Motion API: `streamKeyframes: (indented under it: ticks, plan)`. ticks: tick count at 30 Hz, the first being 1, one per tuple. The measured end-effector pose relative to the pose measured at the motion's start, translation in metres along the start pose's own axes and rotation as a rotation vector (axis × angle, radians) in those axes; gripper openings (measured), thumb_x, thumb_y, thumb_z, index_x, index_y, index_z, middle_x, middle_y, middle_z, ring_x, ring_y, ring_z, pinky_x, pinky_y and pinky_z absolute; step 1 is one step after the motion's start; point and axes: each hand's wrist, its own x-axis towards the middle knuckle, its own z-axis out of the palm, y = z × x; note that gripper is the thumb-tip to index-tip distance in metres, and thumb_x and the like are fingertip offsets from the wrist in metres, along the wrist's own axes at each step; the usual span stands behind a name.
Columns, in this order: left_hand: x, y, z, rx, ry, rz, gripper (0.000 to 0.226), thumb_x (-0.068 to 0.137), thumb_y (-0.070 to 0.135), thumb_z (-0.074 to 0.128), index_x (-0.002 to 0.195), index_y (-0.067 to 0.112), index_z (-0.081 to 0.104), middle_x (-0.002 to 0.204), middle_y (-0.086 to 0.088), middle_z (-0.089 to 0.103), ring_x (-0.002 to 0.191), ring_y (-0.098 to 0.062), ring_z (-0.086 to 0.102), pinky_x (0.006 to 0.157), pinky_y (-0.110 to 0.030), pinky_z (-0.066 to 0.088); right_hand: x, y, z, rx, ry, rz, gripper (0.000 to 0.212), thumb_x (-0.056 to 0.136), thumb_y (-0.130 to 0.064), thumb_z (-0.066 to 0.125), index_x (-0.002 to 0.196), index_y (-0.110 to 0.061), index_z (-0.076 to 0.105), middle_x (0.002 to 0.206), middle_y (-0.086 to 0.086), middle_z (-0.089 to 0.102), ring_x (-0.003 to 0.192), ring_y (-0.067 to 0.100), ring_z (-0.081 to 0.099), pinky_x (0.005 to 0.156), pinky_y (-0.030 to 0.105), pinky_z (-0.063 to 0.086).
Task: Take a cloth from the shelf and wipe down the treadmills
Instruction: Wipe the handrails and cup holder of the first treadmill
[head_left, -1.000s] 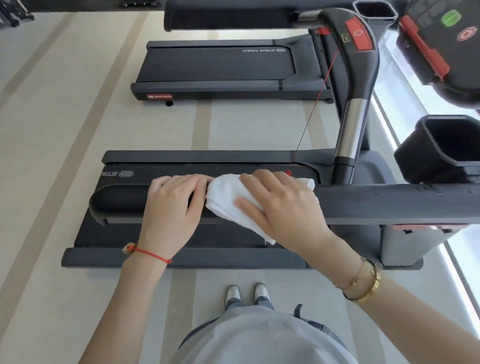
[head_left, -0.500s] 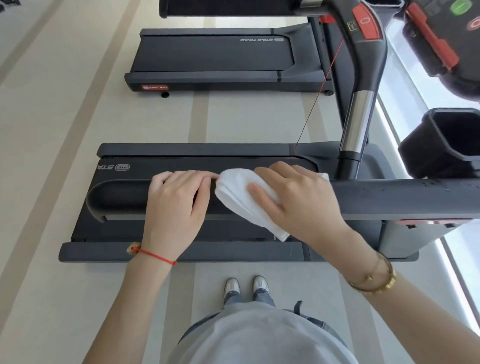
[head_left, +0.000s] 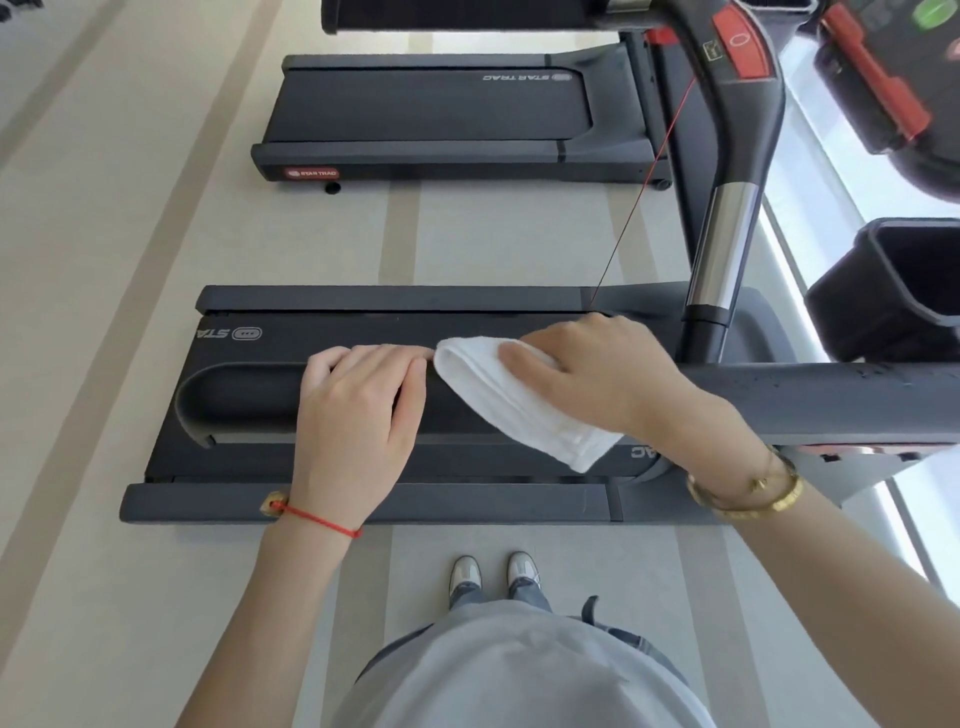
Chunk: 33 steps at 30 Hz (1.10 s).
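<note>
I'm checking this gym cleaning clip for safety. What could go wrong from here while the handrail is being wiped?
1. The thin red safety cord hangs just behind the right hand; a wider stroke might snag it.
2. The folded white cloth is only draped over the dark grey handrail, its loose end dangling, so it could slip off.
3. The left hand rests right beside the cloth, so it may block strokes towards the rail's end, leaving that part unwiped.

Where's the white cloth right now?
In the head view, the white cloth is draped over the near treadmill's handrail, pressed under the right hand, just right of the left hand gripping the same rail.
</note>
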Motion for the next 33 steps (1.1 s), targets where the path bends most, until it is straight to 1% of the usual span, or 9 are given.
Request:
streamKeyframes:
  ticks: [3,6,12,15,19,21,27,30,33]
  plan:
    - [0.001,0.000,-0.001,-0.011,-0.019,0.007,0.032,0.103,0.021,0.040,0.103,0.022,0.071,0.101,0.012,0.072,0.095,-0.010,0.065,0.094,-0.033,0.037,-0.022,0.023,-0.008,-0.041,0.045,0.047,0.049,0.092,-0.058,0.025,0.067,-0.023,0.049,0.063,-0.004,0.057,0.062,0.020,0.054,0.053,0.028,0.035]
    - [0.001,0.000,-0.001,-0.013,-0.013,0.007,0.032,0.104,0.021,0.039,0.103,0.022,0.071,0.101,0.012,0.071,0.095,-0.010,0.065,0.095,-0.033,0.038,-0.023,0.028,-0.013,-0.085,0.022,0.113,0.050,0.090,-0.056,0.025,0.064,-0.021,0.049,0.058,-0.004,0.055,0.060,0.020,0.052,0.052,0.028,0.034]
    - [0.000,0.001,0.002,0.028,0.019,-0.012,0.026,0.101,0.015,0.044,0.093,0.014,0.069,0.087,0.006,0.070,0.082,-0.019,0.064,0.089,-0.036,0.040,0.013,-0.010,0.001,-0.015,-0.070,-0.029,0.053,0.095,-0.049,0.025,0.060,-0.014,0.044,0.051,-0.002,0.046,0.052,0.016,0.046,0.050,0.028,0.029]
    - [0.000,0.001,0.001,0.020,0.001,-0.014,0.029,0.102,0.017,0.042,0.098,0.018,0.070,0.093,0.008,0.071,0.088,-0.015,0.064,0.091,-0.036,0.039,0.000,0.006,-0.002,0.022,-0.033,-0.016,0.051,0.093,-0.055,0.025,0.058,-0.021,0.040,0.051,-0.003,0.046,0.053,0.014,0.045,0.051,0.028,0.030]
    - [0.001,0.001,0.000,0.002,-0.021,-0.011,0.032,0.104,0.021,0.039,0.103,0.022,0.071,0.101,0.012,0.071,0.095,-0.011,0.064,0.095,-0.036,0.039,-0.020,0.036,-0.015,-0.032,-0.054,0.077,0.051,0.089,-0.064,0.022,0.069,-0.030,0.055,0.056,-0.008,0.053,0.059,0.012,0.050,0.054,0.030,0.034]
    - [0.001,0.001,0.000,0.004,-0.019,-0.012,0.032,0.104,0.021,0.039,0.103,0.023,0.071,0.101,0.012,0.071,0.095,-0.011,0.064,0.095,-0.036,0.039,-0.018,0.037,-0.017,-0.050,-0.075,0.085,0.053,0.090,-0.062,0.022,0.071,-0.028,0.058,0.057,-0.008,0.053,0.059,0.008,0.049,0.053,0.027,0.034]
    - [0.000,-0.001,0.001,0.029,0.015,-0.002,0.027,0.102,0.017,0.042,0.097,0.015,0.069,0.091,0.006,0.070,0.086,-0.017,0.064,0.091,-0.036,0.039,0.007,-0.006,-0.001,-0.005,-0.074,-0.043,0.052,0.094,-0.054,0.021,0.068,-0.019,0.049,0.058,-0.002,0.053,0.058,0.019,0.052,0.053,0.030,0.034]
    - [0.001,0.000,0.001,0.023,0.003,0.005,0.030,0.103,0.019,0.039,0.100,0.019,0.069,0.095,0.009,0.071,0.090,-0.014,0.064,0.091,-0.035,0.038,-0.011,0.003,-0.002,-0.037,0.019,-0.046,0.051,0.092,-0.060,0.019,0.085,-0.030,0.059,0.074,-0.007,0.059,0.067,0.020,0.055,0.055,0.030,0.033]
    - [0.000,-0.001,0.001,0.011,-0.002,0.008,0.032,0.103,0.020,0.039,0.103,0.022,0.070,0.100,0.011,0.071,0.094,-0.012,0.064,0.094,-0.035,0.038,-0.035,0.017,-0.006,-0.060,0.111,-0.043,0.055,0.090,-0.064,0.014,0.107,-0.040,0.060,0.091,-0.010,0.061,0.075,0.017,0.057,0.059,0.030,0.043]
